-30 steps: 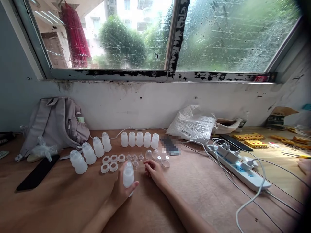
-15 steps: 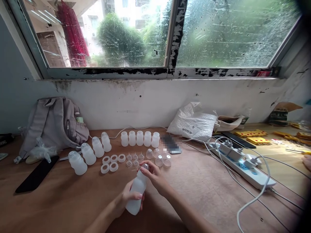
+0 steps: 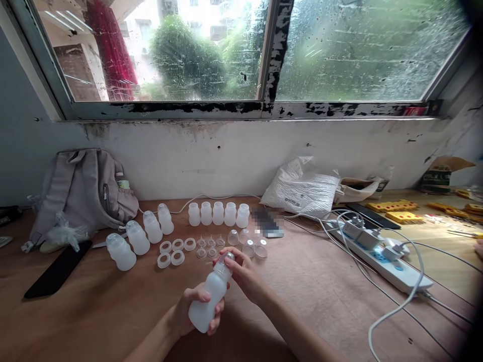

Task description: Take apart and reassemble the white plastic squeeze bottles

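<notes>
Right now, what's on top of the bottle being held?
The right hand has its fingertips around a small clear piece at the neck of the bottle, which the left hand grips tilted. The fingers cover the piece's rim; how it seats is hidden.

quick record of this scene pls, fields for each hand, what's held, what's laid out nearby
left hand: left hand grips the body of a white bottle, tilted
right hand: right hand fingers at the bottle's top
near row: white rings, clear small caps
back row: empty bottles
left side: capped bottles, grey backpack
right side: power strip
surface: wooden table
</notes>
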`<act>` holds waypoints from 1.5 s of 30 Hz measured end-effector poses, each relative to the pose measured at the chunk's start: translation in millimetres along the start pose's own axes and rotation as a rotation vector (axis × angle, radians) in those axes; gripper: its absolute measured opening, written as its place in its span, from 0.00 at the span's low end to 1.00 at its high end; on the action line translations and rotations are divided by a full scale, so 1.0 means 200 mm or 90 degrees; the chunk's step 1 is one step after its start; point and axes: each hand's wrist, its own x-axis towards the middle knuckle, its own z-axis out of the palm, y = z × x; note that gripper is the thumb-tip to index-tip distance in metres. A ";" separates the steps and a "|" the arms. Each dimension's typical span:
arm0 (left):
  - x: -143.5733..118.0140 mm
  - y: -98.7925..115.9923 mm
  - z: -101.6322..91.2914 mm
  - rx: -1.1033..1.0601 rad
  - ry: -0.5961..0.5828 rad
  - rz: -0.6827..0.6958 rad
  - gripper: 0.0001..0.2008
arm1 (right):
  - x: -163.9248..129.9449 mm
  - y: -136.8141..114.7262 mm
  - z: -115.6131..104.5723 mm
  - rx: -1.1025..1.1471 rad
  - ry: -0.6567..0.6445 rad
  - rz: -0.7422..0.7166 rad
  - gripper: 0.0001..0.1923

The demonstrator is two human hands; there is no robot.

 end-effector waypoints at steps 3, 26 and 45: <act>-0.01 0.03 0.04 0.117 0.087 0.010 0.19 | 0.01 0.00 -0.01 -0.054 0.028 -0.009 0.15; -0.03 0.06 0.01 0.928 0.540 0.281 0.21 | 0.10 0.03 -0.35 -0.881 0.316 -0.383 0.16; -0.01 0.05 0.05 0.848 0.491 0.294 0.18 | 0.07 0.11 -0.24 -0.695 0.150 -0.304 0.20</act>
